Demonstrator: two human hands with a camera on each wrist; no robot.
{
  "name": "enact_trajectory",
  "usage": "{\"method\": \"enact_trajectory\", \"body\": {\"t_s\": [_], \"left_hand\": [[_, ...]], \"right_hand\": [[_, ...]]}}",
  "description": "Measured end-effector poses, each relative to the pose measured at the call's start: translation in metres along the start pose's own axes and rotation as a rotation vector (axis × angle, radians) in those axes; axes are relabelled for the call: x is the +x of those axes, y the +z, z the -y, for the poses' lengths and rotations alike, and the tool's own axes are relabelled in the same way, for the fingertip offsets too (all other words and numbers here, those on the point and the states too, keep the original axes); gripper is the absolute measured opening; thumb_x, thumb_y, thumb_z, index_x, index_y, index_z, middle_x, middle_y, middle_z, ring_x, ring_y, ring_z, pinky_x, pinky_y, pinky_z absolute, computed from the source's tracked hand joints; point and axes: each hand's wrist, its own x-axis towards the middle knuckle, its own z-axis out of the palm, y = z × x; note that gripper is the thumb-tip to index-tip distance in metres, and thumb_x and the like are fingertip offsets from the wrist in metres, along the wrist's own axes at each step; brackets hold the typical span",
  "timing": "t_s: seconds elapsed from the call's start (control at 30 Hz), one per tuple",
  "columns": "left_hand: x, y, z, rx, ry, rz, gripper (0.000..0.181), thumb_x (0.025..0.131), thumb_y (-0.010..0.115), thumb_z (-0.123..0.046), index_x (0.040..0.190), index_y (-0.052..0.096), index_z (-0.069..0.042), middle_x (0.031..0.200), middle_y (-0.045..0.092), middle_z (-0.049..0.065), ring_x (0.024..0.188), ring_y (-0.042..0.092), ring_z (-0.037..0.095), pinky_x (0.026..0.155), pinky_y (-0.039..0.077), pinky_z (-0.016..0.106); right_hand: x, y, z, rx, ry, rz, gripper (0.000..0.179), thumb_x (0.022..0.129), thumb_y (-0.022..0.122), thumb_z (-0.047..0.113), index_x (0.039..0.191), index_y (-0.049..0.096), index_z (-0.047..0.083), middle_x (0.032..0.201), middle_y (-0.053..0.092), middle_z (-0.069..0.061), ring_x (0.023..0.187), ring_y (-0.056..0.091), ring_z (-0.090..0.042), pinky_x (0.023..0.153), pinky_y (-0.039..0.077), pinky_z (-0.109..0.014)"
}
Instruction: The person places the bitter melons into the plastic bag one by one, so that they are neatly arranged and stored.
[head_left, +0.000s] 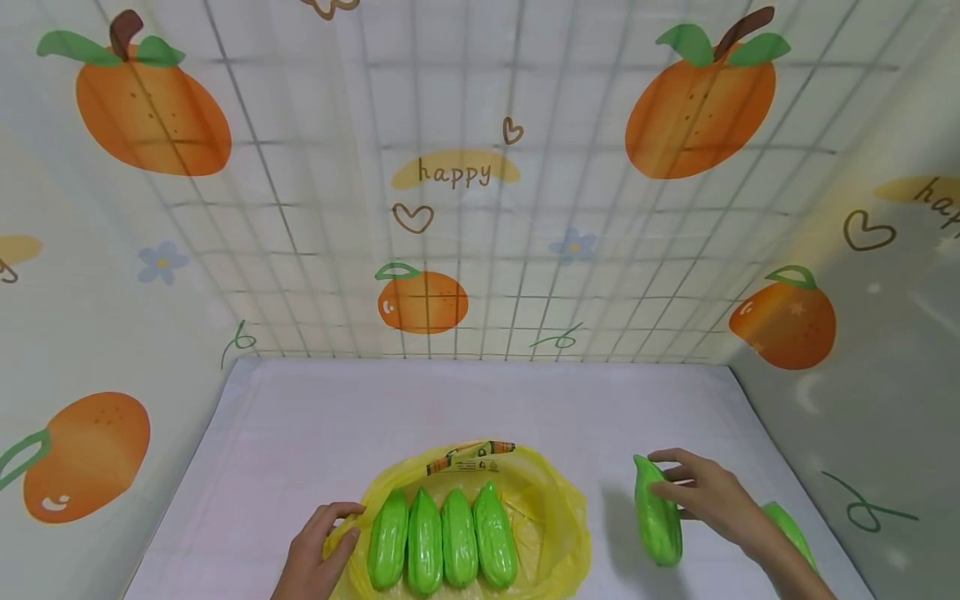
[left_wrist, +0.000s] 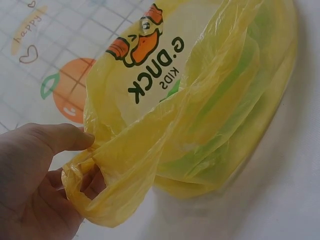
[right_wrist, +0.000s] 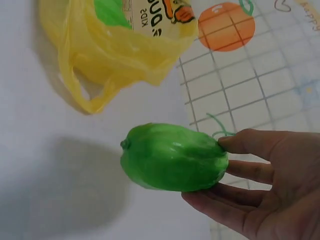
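A yellow plastic bag (head_left: 555,533) stands with its mouth open on the white table, and several glossy green cucumber-shaped vegetables (head_left: 425,542) lie side by side in it. At the bag's left rim my left hand (head_left: 321,546) pinches the plastic; the left wrist view shows thumb and fingers at a handle loop (left_wrist: 112,200). To the right of the bag, my right hand (head_left: 701,492) holds another green cucumber-shaped vegetable (right_wrist: 172,157) above the table, thumb on one side and fingers on the other. Its stem end points away from the palm in the right wrist view.
One more green vegetable (head_left: 789,529) lies at the right of the table, partly hidden behind my right forearm. Pale cloth walls printed with oranges and a grid (head_left: 480,250) enclose the table (head_left: 300,417) at the back and both sides.
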Motion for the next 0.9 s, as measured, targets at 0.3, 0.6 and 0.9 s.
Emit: {"method": "enact_trajectory", "body": {"t_s": [0.3, 0.6, 0.9], "left_hand": [[0.000, 0.001, 0.001, 0.009, 0.005, -0.001, 0.018, 0.098, 0.065, -0.018, 0.115, 0.067, -0.023, 0.110, 0.061, -0.010, 0.111, 0.059, 0.018, 0.089, 0.046, 0.046], [0.000, 0.001, 0.002, 0.013, 0.014, -0.013, 0.017, 0.098, 0.065, -0.018, 0.114, 0.067, -0.023, 0.110, 0.061, -0.010, 0.109, 0.059, 0.018, 0.088, 0.047, 0.046], [0.001, 0.003, 0.001, -0.001, 0.009, 0.003, 0.017, 0.098, 0.065, -0.019, 0.115, 0.067, -0.022, 0.111, 0.062, -0.009, 0.110, 0.059, 0.020, 0.088, 0.047, 0.046]], "right_hand": [[-0.001, 0.012, 0.025, 0.072, -0.047, 0.038, 0.057, 0.090, 0.076, 0.024, 0.135, 0.054, -0.002, 0.112, 0.065, -0.019, 0.093, 0.067, -0.030, 0.071, 0.058, -0.043], [0.002, 0.025, 0.044, 0.160, -0.082, 0.097, 0.056, 0.089, 0.076, 0.024, 0.135, 0.055, 0.001, 0.119, 0.063, -0.020, 0.097, 0.067, -0.030, 0.074, 0.058, -0.044], [0.003, 0.036, 0.062, 0.232, -0.140, 0.178, 0.055, 0.092, 0.071, 0.020, 0.139, 0.050, -0.001, 0.117, 0.062, -0.020, 0.097, 0.067, -0.030, 0.075, 0.058, -0.045]]}}
